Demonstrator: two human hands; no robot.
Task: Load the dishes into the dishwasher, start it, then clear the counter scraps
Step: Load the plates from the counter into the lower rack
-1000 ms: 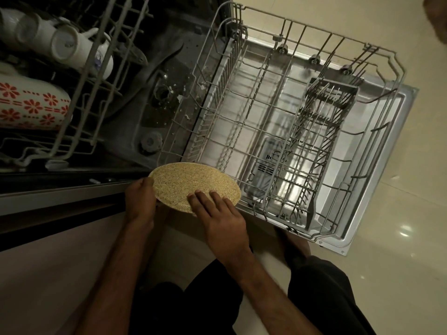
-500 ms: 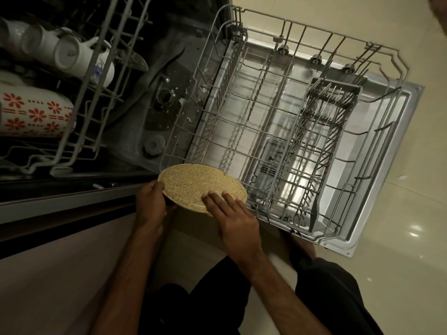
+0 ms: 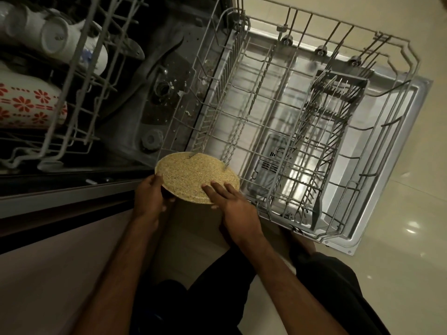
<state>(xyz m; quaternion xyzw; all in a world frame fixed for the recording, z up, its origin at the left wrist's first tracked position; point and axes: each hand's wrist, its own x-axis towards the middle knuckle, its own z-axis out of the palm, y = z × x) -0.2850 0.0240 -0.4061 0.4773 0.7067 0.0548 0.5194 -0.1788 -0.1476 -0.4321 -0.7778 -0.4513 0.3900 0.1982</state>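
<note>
Head view: you look down on both grips, with the open dishwasher beyond them.
Left grip [image 3: 151, 194]: your fingers are curled round the left rim of the plate [image 3: 193, 175] and hold it.
Right grip [image 3: 232, 204]: your fingers lie straight and flat on the plate's near right face. The thumb is mostly hidden below the rim, so you cannot tell whether it pinches.
Plate: round, speckled yellow-tan, carried between your two grips and tilted, with the far rim leading. The far rim sits at the near left corner of the lower rack [image 3: 273, 131], where two wire tips cross in front of it.
Lower rack: pulled out over the open door [image 3: 396, 165], beyond and to the right of your right grip. You see only bare wire tines in its main bay.
Cutlery basket [image 3: 336, 112]: grey, standing in the rack's right half, well beyond your right grip. Thin metal tines show at its far end, but you cannot identify the pieces.
Tub floor [image 3: 164, 90]: dark, straight beyond your left grip, with a round filter and pale specks on it.
Upper rack [image 3: 72, 76]: beyond and to the left of your left grip. It carries white mugs [image 3: 72, 42] lying on their sides and a white vessel with red flowers [image 3: 29, 105].
Floor [image 3: 411, 274]: glossy pale tile to the right of your right grip.
Legs [image 3: 217, 298]: in dark cloth, below your forearms.
</note>
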